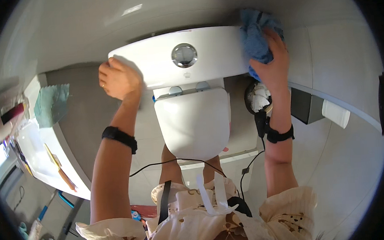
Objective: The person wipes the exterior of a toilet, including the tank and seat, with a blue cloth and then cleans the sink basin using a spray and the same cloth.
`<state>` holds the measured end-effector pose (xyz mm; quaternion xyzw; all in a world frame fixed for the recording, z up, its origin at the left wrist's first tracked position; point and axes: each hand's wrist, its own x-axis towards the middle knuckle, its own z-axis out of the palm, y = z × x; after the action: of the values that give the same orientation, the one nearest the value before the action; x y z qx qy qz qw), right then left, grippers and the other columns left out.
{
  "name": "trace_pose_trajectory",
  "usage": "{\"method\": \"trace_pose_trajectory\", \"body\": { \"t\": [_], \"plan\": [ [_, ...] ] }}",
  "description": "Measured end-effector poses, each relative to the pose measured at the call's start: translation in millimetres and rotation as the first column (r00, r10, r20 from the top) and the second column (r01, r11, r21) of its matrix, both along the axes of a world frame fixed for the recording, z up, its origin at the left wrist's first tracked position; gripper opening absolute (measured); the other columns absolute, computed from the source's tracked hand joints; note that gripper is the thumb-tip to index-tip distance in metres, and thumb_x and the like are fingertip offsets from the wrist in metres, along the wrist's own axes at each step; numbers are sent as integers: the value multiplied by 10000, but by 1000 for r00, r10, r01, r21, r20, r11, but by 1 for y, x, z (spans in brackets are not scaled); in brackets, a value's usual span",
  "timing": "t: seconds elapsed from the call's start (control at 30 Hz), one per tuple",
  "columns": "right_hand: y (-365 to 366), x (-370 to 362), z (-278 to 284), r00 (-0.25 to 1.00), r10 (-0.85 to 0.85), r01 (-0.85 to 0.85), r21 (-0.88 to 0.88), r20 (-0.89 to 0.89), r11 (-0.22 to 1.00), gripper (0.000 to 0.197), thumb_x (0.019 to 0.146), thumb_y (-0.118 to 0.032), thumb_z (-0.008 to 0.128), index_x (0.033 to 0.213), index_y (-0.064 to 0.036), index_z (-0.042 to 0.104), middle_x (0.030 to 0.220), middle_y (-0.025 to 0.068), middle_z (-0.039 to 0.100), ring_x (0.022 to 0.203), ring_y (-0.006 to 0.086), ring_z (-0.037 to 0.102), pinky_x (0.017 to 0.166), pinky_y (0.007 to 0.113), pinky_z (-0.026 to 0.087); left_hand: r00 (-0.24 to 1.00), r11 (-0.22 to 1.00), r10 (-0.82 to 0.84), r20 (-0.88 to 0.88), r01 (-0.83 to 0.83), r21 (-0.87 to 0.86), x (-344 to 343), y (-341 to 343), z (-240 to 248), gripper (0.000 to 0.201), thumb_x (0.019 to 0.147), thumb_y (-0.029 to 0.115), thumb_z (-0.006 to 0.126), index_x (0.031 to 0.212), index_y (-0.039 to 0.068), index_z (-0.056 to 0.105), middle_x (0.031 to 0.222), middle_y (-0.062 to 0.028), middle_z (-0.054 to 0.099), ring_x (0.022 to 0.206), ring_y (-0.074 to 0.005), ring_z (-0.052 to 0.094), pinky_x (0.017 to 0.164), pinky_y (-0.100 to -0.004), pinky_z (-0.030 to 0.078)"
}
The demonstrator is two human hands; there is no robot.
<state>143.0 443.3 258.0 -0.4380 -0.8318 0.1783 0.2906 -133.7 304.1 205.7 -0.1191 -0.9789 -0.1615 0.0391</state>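
A white toilet tank (154, 61) stretches across the upper middle, with a round chrome flush button (184, 55) on its top. At the tank's left end, my left hand (119, 78) curls its fingers around the corner. My right hand (272, 57) is closed on a bunched blue cloth (255, 34), pressed over the tank's right end. Part of the cloth hangs down the side, and it hides that end of the tank. Below the tank lies the white toilet lid (194, 122), which is down.
A bin (259, 97) with crumpled white paper stands under my right forearm. A dark box (306, 105) is on the right wall. At left, a white counter (50, 145) bears several items and a green cloth (52, 104). A black cable (176, 160) crosses before me.
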Motion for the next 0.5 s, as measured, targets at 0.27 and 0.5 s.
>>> {"method": "trace_pose_trajectory", "body": {
  "t": [0.27,0.5],
  "plan": [
    [-40,-99,3,966,189,-217,149,177,965,372,568,-153,662,935,-98,629,1087,97,559,923,371,513,843,457,384,998,998,-48,-47,51,45,7,1,-7,395,912,366,311,1035,16,447,1178,-157,453,1149,-330,373,908,-463,319],
    [-69,-166,9,950,161,-195,105,268,975,402,561,-159,658,958,-98,633,1112,90,556,986,337,506,879,436,368,998,924,-26,55,3,383,6,-1,4,342,893,296,380,1068,15,465,1186,-180,444,1188,-345,345,938,-498,280]
  ]
}}
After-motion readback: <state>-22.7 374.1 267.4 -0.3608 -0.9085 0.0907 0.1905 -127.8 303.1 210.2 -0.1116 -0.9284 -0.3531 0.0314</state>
